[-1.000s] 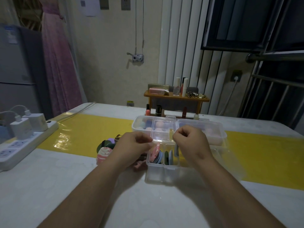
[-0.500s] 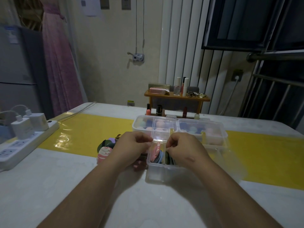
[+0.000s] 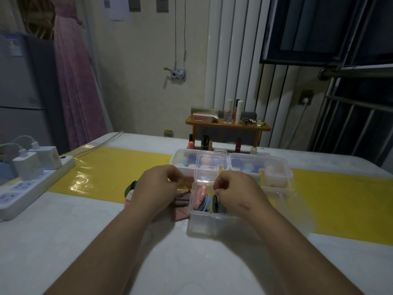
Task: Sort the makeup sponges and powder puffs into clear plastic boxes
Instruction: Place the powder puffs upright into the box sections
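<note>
A small clear plastic box [image 3: 203, 223] stands open in front of me, its lid [image 3: 205, 170] tipped up behind it. Puffs stand on edge inside: a pink one [image 3: 200, 195], a blue one [image 3: 207, 205] and a dark green one [image 3: 215, 201]. My right hand [image 3: 236, 193] hovers over the box's right side, fingers curled down at the dark green puff; its fingertips are hidden. My left hand [image 3: 158, 188] is left of the box, fingers curled, nothing visible in it. It covers part of a pile of loose puffs [image 3: 181, 202].
A longer clear box [image 3: 274, 167], closed and holding sponges, lies behind on the yellow runner [image 3: 119, 167]. A wooden shelf [image 3: 227, 125] with cosmetics stands at the table's far edge. A power strip [image 3: 32, 186] with chargers is at the left.
My right hand has dropped from above the lid down into the open box. My left hand has drawn slightly left, away from the lid.
</note>
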{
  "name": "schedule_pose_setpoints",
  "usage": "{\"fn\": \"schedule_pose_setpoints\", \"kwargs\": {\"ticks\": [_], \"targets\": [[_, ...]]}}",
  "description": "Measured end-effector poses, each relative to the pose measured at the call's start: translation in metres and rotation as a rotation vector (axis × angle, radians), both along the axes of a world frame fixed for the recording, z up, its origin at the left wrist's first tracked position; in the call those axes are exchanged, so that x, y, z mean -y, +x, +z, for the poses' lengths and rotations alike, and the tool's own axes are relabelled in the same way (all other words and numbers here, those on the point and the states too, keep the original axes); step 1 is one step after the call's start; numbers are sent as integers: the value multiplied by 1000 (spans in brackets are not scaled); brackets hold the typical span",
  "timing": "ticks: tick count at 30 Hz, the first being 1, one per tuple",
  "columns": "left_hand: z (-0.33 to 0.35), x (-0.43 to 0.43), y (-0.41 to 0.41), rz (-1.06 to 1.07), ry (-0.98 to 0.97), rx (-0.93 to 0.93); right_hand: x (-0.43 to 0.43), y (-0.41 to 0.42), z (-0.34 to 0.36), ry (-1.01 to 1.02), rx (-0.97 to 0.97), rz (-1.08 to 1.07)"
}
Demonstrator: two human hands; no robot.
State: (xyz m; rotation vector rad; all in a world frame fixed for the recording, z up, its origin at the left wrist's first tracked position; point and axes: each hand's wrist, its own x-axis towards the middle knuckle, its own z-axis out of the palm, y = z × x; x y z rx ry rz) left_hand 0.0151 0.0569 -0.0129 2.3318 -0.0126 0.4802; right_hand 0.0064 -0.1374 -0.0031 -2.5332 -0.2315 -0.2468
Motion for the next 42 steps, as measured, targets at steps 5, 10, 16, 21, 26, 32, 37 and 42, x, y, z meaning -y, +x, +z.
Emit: {"fn": "schedule_pose_setpoints", "kwargs": {"ticks": [5,10,16,21,26,32,37,42], "targets": [[-1,-7,2,28,229,-31,2,2,0,42,49,7],[0,-8,1,7,511,-31,2,2,-2,55,59,11],[-4,-8,6,-11,684,12,2,2,-3,58,61,17],[-13,-6,7,-82,753,0,3,2,-4,54,61,17],[-15,-6,8,-140,777,7,3,3,-5,63,54,10],[-14,-6,10,-83,788,-84,2,3,-3,64,60,15],[-15,-4,12,-33,762,-95,3,3,-4,69,62,19],[-16,-5,13,-24,763,-98,3,3,-5,70,56,24]]}}
